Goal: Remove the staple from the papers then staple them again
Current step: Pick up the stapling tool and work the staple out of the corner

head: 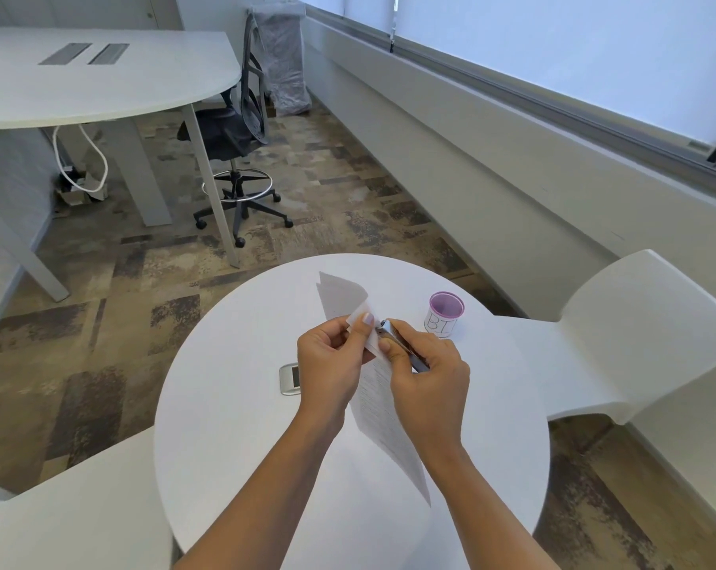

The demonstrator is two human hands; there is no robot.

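Note:
Above the round white table [241, 438] I hold a stack of printed papers [379, 417], its top sheets folded back and up [342, 296]. My left hand [331, 364] pinches the folded corner, thumb on the paper's edge. My right hand [424, 384] grips a slim metallic stapler [401, 347], whose front end touches the corner of the papers right beside my left thumb. The staple itself is too small to make out.
A small purple-rimmed cup [445, 313] with handwritten letters stands at the table's far right. A grey power socket [290, 378] is set into the tabletop left of my hands. White chairs [619, 347] flank the table; a desk and office chair [233, 158] stand beyond.

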